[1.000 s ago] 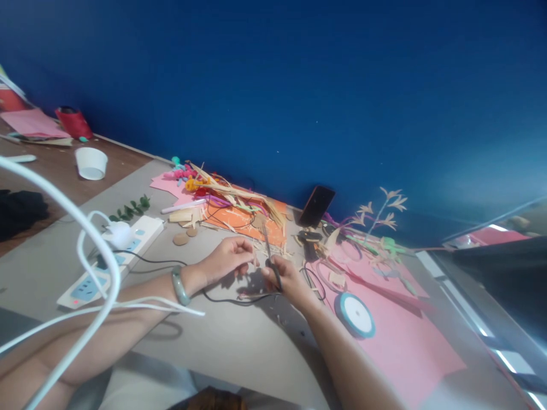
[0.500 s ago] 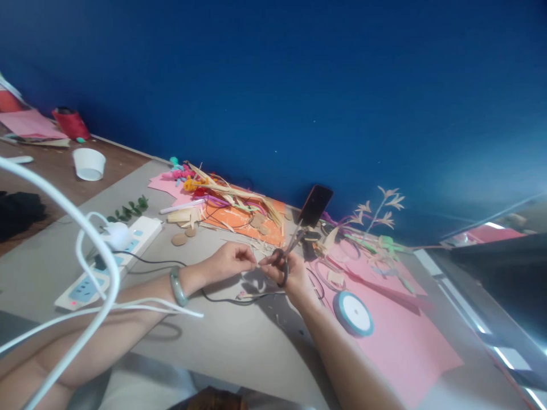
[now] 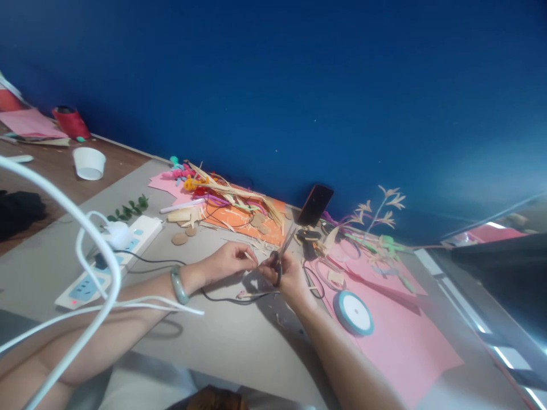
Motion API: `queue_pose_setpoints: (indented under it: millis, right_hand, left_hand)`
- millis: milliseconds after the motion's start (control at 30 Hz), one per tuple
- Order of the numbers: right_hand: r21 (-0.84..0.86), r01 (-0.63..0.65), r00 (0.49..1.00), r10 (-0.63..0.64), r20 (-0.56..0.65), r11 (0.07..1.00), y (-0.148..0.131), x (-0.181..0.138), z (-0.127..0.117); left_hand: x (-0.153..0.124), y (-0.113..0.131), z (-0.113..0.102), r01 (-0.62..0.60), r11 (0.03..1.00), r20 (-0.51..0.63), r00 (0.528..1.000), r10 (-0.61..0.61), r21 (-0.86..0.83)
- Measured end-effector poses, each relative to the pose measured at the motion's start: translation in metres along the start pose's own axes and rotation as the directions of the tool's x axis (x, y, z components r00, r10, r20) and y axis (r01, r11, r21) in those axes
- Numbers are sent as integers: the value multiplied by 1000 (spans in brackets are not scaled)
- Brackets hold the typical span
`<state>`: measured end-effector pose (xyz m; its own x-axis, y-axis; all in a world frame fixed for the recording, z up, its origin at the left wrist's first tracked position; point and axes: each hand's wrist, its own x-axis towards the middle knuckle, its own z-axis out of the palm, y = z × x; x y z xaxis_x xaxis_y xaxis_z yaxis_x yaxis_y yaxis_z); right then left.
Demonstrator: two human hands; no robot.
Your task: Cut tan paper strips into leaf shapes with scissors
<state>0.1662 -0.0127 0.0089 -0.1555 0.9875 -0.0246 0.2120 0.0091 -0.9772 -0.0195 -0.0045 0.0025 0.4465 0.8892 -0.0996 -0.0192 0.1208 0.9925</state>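
So using the black rectangular phone [image 3: 315, 206] propped against the blue wall as the landmark: the dark-handled metal scissors [image 3: 285, 245] are just on its near side, a bit left, blades angled up toward it. The right hand [image 3: 294, 282] is wrapped around the handles, so the blades stick out past the grip on the phone side. Can't really tell if they're parted, too blurry.

Left hand [image 3: 227, 263] is further left of the phone, fingertips pinched together on a small pale sliver [image 3: 248, 257] that pokes out right by the right hand's fingers. Can't tell if they touch.

Also left of the phone: a flat orange sheet [image 3: 233, 221] littered with straw-coloured strips. Nearer than the phone and to its right: a round teal-and-white spool [image 3: 354, 313] on pink paper [image 3: 410, 353].
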Motion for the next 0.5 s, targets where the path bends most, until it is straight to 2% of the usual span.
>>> queue_pose_setpoints:
  millis: [167, 267, 400, 500]
  right_hand:
    - [-21, 16, 999, -17, -49, 1000, 1, -1, 4]
    - [-71, 21, 999, -22, -24, 997, 1, 2, 0]
    - [-286, 87, 979, -28, 202, 954, -8, 7, -17]
    - [-487, 124, 939, 56, 338, 864, -17, 8, -31]
  left_hand:
    - [0, -3, 2, 19, 992, 7, 1000, -18, -122]
    - [0, -4, 2, 2, 989, -54, 998, -11, -149]
    - [3, -4, -1, -85, 979, -169, 984, 53, -186]
    - [5, -4, -4, -112, 972, -210, 975, 68, -205]
